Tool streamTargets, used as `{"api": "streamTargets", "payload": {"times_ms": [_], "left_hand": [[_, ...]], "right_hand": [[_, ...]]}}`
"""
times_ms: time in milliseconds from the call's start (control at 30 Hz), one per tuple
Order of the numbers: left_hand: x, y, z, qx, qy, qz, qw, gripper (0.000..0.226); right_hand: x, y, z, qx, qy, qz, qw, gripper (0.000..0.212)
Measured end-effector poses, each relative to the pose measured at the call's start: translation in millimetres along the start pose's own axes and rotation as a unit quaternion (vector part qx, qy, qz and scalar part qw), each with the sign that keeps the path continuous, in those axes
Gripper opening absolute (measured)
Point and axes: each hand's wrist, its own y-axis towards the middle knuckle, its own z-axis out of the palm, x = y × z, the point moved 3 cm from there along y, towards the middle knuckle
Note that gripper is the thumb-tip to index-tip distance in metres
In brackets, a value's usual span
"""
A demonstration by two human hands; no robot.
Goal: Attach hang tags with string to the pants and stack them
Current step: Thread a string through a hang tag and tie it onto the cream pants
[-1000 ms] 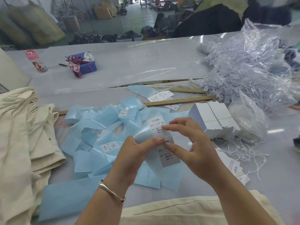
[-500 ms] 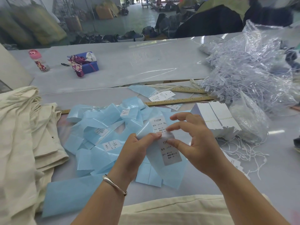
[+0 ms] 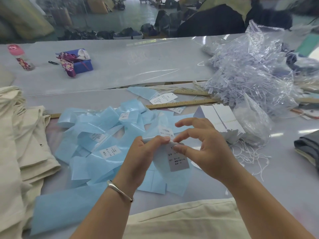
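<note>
Early going, I judge: both hands, left hand (image 3: 143,152) and right hand (image 3: 203,149), pinch 1 sticker (image 3: 178,157) on its blue backing strip above the cream pants (image 3: 181,219), untagged, strings (image 3: 248,152) loose right of them.

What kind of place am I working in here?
Probably a garment factory's finishing area: folded cream pants stacked on a long worktable, a bundle of white hang tags, more fabric piled behind.
</note>
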Motion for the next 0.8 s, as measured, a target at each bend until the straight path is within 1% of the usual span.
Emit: {"api": "streamTargets", "payload": {"times_ms": [133, 200, 267, 300, 400, 467, 500, 533, 600, 633, 667, 733, 767, 800], "left_hand": [[2, 0, 0, 0.017, -0.006, 0.01, 1.0, 0.048], [4, 3, 0, 0.026, -0.015, 0.001, 1.0, 0.042], [5, 5, 1, 0.041, -0.019, -0.007, 0.999, 0.032], [6, 6, 2, 0.042, -0.023, -0.013, 0.999, 0.031], [11, 10, -4, 0.004, -0.053, -0.055, 0.997, 0.033], [16, 14, -12, -0.036, -0.08, -0.09, 0.992, 0.038], [19, 15, -16, -0.051, -0.093, -0.106, 0.989, 0.037], [21, 17, -21, -0.064, -0.108, -0.119, 0.985, 0.031], [27, 19, -33, -0.085, -0.123, -0.145, 0.978, 0.016], [29, 18, -39, -0.087, -0.108, -0.16, 0.977, 0.017], [30, 16, -46, -0.081, -0.072, -0.177, 0.978, 0.023], [33, 9, -58, -0.073, 0.032, -0.203, 0.976, 0.044], [33, 4, -63, -0.084, 0.084, -0.2, 0.973, 0.049], [32, -3, -66, -0.104, 0.138, -0.181, 0.968, 0.049]], "right_hand": [[7, -2, 1, -0.032, 0.024, 0.015, 0.999, 0.011], [12, -4, 2, -0.056, 0.009, 0.012, 0.998, 0.012], [16, -7, 3, -0.071, -0.005, 0.013, 0.997, 0.012], [20, -8, 3, -0.074, -0.006, 0.013, 0.997, 0.012], [28, -18, -2, -0.057, 0.027, -0.002, 0.998, 0.011], [32, -27, -6, -0.026, 0.101, 0.003, 0.995, 0.006], [34, -32, -8, -0.015, 0.166, 0.008, 0.986, 0.004], [37, -37, -10, -0.013, 0.248, 0.013, 0.969, 0.008], [37, -43, -15, -0.03, 0.404, 0.034, 0.913, 0.018], [35, -45, -18, -0.043, 0.448, 0.056, 0.891, 0.02], [33, -46, -20, -0.052, 0.462, 0.083, 0.881, 0.022], [28, -47, -21, -0.049, 0.447, 0.146, 0.881, 0.023], [26, -48, -20, -0.049, 0.439, 0.18, 0.879, 0.023], [24, -49, -20, -0.05, 0.437, 0.214, 0.872, 0.025]]}}
